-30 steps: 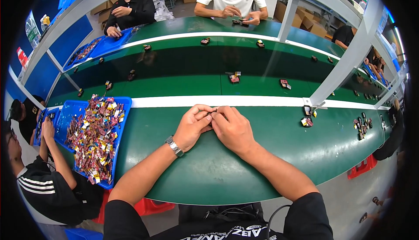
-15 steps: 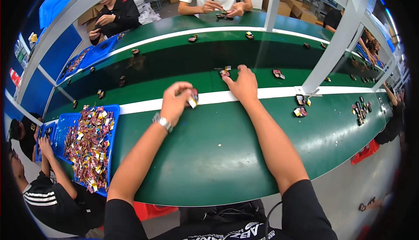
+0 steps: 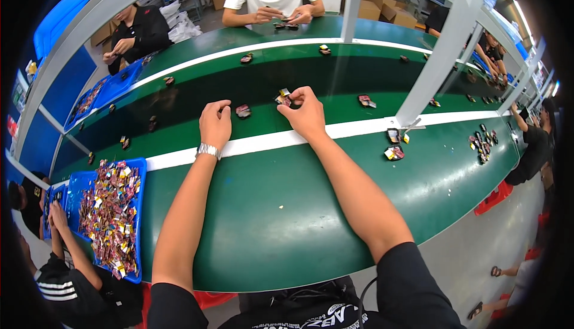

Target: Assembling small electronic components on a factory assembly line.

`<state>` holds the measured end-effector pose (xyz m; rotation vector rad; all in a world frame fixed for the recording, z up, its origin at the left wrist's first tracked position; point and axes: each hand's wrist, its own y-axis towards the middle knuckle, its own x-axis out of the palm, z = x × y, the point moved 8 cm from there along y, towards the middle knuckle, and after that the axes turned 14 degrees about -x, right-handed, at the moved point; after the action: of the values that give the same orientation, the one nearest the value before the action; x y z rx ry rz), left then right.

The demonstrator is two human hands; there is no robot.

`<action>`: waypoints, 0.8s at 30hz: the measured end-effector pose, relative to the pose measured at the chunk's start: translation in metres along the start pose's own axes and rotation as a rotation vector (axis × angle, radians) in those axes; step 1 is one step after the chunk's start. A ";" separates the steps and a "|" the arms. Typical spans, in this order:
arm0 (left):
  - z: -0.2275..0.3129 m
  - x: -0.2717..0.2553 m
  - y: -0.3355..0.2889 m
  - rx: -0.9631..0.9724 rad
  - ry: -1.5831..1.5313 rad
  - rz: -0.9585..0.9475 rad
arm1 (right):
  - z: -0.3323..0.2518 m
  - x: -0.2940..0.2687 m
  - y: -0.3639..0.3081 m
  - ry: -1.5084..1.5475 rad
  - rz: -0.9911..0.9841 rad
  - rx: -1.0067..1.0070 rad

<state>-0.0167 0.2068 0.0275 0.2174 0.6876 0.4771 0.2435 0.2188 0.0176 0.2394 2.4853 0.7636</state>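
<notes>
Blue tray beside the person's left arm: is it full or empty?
Mostly full: small parts in red, white and yellow lie heaped across the blue tray, with some bare blue showing at its left.

Left of upper centre in the frame, a small dark-cased unit (image 3: 243, 111) with a reddish face lies flat on the green surface (image 3: 338, 106), just beside the left hand (image 3: 215, 126). At upper centre, a reddish piece with white and yellow parts (image 3: 282, 98) sits at the right hand's (image 3: 306, 115) fingertips; whether it is gripped is unclear.
</notes>
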 end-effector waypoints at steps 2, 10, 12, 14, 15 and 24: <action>0.007 -0.014 -0.023 -0.048 -0.196 -0.174 | -0.022 0.001 -0.012 0.147 -0.023 -0.046; 0.005 -0.019 -0.124 -0.555 -0.836 -1.170 | -0.154 0.006 -0.078 0.303 -0.667 -0.468; 0.007 -0.027 -0.134 -0.571 -0.850 -1.228 | -0.164 0.003 -0.086 0.247 -0.691 -0.466; 0.007 -0.032 -0.136 -0.475 -0.823 -1.192 | -0.176 -0.003 -0.090 0.204 -0.589 -0.642; 0.012 -0.037 -0.141 -0.524 -0.825 -1.120 | -0.177 -0.008 -0.094 0.159 -0.493 -0.657; 0.007 -0.041 -0.154 -0.583 -0.964 -0.980 | -0.187 -0.002 -0.112 -0.109 -0.284 -0.893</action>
<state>0.0140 0.0526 0.0022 -0.4293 -0.3419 -0.3932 0.1442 0.0375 0.0868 -0.3734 1.7937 1.5638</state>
